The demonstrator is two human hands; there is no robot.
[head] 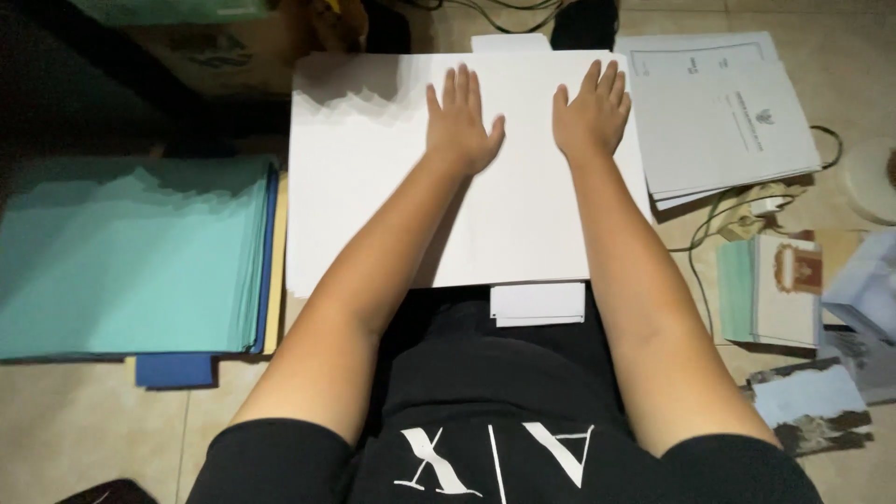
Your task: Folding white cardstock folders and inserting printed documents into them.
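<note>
A large white sheet (pixel 373 187) lies on the tiled floor in front of me. My left hand (pixel 460 126) rests flat on its upper middle, fingers spread. My right hand (pixel 591 114) lies flat beside it near the sheet's upper right edge, fingers also apart. Neither hand grips anything. A smaller stack of white paper (pixel 539 305) pokes out from under the sheet's near edge, by my lap.
A thick stack of teal folders (pixel 131 257) lies to the left over blue and yellow ones. A pile of grey-white printed folders (pixel 719 117) sits at the right. Cables (pixel 747 205), booklets (pixel 775 289) and a cardboard box (pixel 224 47) surround the sheet.
</note>
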